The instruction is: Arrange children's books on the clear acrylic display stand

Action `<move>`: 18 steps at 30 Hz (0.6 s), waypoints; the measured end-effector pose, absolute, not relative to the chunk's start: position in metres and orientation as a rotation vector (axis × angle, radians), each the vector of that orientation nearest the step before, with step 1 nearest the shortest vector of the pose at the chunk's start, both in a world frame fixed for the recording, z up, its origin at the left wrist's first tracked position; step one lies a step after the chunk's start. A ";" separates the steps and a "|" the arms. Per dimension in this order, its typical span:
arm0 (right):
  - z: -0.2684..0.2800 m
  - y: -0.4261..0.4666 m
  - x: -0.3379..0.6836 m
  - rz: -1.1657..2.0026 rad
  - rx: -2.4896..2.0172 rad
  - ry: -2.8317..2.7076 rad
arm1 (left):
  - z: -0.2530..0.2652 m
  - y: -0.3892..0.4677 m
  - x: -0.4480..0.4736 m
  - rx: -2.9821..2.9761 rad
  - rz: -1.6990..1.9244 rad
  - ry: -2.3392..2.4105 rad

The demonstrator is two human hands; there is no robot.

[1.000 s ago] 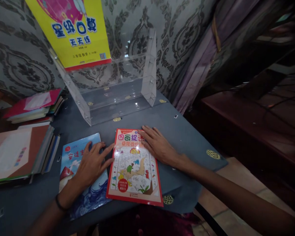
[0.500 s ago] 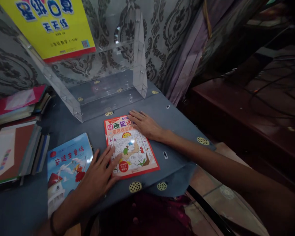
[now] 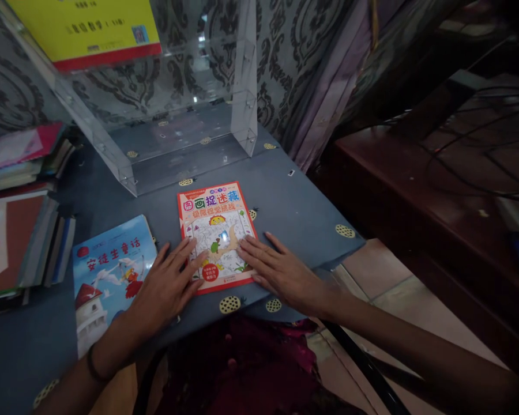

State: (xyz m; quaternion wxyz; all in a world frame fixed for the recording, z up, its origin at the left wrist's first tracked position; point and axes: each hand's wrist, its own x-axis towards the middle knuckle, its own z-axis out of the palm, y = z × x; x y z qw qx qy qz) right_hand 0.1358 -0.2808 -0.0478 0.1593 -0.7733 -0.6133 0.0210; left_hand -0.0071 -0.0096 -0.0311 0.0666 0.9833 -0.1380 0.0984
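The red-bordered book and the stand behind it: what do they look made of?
Red-bordered book: probably paper with a glossy finish, judging by its bright glare spot. Stand: likely clear, smooth plastic such as acrylic; the patterned backdrop shows through it.

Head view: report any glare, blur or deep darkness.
In the head view, a small white glare spot sits on the red-bordered picture hide-and-seek book; also in the head view, the yellow maths workbook has blurred print; the head view's upper right corner is nearly black.
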 end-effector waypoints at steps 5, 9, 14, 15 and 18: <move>-0.036 -0.254 0.102 0.119 -2.033 -1.904 | -0.033 -0.007 -0.007 2.949 0.337 -0.399; -0.032 -0.229 0.081 0.156 -1.895 -2.017 | -0.034 -0.006 -0.006 2.959 0.328 -0.379; -0.035 -0.250 0.083 0.246 -1.918 -1.949 | -0.034 -0.007 -0.005 2.975 0.331 -0.385; -0.035 -0.259 0.086 0.255 -1.947 -1.909 | -0.034 -0.007 -0.005 2.974 0.332 -0.383; -0.038 -0.289 0.095 0.214 -2.034 -1.762 | -0.034 -0.007 -0.006 2.955 0.327 -0.373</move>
